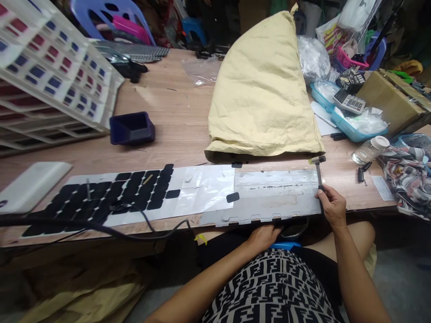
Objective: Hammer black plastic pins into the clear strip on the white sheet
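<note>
My right hand (332,206) is closed around the handle of a small hammer (319,174), whose head points away from me. Beneath and left of it, a grey-white board (276,202) lies along the table's front edge, with small tabs along its near side. Just below that edge is my left hand (262,237); its fingers are mostly hidden. A white sheet (202,193) overlaps the board's left part. Many rounded black pads (134,186) lie in rows on the sheet's left, and a loose black pad (232,197) rests near its right end.
A large yellow paper sack (262,89) stands behind the board. Left are a white plastic basket (60,72), a purple bin (132,128) and a black cable (101,229) crossing the front. Right are a jar (369,150), blue trays (357,128), a calculator (350,102) and patterned cloth (407,179).
</note>
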`<state>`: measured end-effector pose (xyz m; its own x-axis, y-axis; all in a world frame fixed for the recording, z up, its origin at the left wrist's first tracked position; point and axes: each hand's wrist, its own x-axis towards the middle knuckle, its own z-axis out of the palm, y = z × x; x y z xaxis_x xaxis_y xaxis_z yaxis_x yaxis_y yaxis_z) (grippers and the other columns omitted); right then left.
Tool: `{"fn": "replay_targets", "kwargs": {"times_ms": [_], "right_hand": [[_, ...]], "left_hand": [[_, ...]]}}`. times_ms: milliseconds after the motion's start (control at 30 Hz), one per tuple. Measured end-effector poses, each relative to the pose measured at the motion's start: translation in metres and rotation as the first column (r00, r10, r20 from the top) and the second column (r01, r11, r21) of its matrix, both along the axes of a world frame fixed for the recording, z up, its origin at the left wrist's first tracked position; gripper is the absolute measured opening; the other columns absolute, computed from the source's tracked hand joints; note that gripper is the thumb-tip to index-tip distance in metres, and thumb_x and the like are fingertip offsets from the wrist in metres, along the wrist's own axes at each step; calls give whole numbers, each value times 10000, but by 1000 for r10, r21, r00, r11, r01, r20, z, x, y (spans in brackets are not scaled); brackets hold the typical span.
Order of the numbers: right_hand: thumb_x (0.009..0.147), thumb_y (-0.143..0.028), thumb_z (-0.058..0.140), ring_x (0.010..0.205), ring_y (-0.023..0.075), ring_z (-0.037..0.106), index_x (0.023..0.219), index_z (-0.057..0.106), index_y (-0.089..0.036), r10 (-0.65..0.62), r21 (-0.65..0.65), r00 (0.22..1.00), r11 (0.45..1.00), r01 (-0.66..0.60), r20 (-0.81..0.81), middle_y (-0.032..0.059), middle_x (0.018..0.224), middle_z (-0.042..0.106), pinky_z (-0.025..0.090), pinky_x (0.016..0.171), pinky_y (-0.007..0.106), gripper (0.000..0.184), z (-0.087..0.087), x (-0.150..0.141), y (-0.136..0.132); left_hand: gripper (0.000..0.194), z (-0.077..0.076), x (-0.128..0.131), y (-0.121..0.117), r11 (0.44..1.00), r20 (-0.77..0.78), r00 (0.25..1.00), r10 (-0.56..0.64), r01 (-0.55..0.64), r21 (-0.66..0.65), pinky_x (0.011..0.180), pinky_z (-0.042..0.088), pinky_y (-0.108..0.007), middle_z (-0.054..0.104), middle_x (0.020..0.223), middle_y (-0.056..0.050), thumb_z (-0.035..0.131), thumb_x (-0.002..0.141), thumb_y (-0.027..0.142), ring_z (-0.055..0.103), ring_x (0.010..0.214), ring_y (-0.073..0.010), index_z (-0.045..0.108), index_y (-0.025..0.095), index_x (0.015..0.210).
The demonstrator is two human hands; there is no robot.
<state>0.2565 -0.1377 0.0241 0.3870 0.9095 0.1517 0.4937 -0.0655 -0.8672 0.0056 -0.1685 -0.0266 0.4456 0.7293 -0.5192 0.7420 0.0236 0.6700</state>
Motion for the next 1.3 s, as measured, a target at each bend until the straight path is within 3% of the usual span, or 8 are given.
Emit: {"fn": "replay_targets", "kwargs": {"times_ms": [167,267,333,433,500,733,1033,1300], "right_hand": [[828,-450,681,689,212,707,1080,742,-131,5,-7,1000,1000,-4,13,70,766,759,584,688,332,411,2,0,0],[827,-463,679,682,215,709,1069,745,-138,-1,-12,1000,1000,1,16,68,756,759,588,683,336,410,2,1,1],[827,-470,678,675,214,708,1067,746,-141,1,-15,1000,1000,-1,16,66,750,758,589,679,335,413,2,2,1],[829,-476,674,666,211,705,1058,748,-139,11,-21,1000,1000,-11,22,66,749,757,588,674,329,414,1,3,1],[829,-478,674,669,211,705,1055,748,-139,15,-20,999,1000,-15,28,67,751,758,589,674,326,414,0,5,1],[824,-479,683,679,221,710,1078,743,-132,12,-8,999,1000,-12,38,76,755,761,592,669,335,435,-3,7,2],[828,-462,675,668,215,709,1063,742,-132,20,-4,999,1000,-20,28,70,744,757,591,678,334,410,2,3,2],[848,-467,667,679,206,709,1088,737,-127,29,-1,999,1000,-29,26,67,761,759,589,673,322,423,-2,4,0]], "left_hand": [[353,79,-16,18,949,303,914,-271,306,-74,686,493,-293,746,883,-62,565,899,485,684,779,-211,743,196,994],[369,102,-30,63,998,254,966,49,-56,18,676,498,-301,734,884,-62,493,951,463,664,744,-191,731,190,1022],[339,97,-39,103,855,41,912,409,-399,331,756,510,-347,717,909,-96,497,948,363,664,822,-230,692,156,1133],[318,74,-53,157,566,-42,728,685,-494,659,910,489,-393,676,1104,-174,527,916,312,634,1055,-304,670,115,1120],[295,59,-59,181,507,-61,654,754,-520,688,914,492,-406,667,1134,-184,529,907,324,625,1084,-326,671,123,1069],[237,58,-71,193,535,-121,590,798,-602,593,842,507,-423,687,1164,-166,541,874,311,643,1064,-333,685,169,996],[196,76,-59,110,768,-91,838,537,-442,463,693,444,-316,713,886,-44,588,861,383,636,835,-239,699,231,914],[157,56,-4,130,819,187,967,176,-249,516,815,459,-307,655,964,-35,677,848,270,595,949,-205,729,214,985]]}}
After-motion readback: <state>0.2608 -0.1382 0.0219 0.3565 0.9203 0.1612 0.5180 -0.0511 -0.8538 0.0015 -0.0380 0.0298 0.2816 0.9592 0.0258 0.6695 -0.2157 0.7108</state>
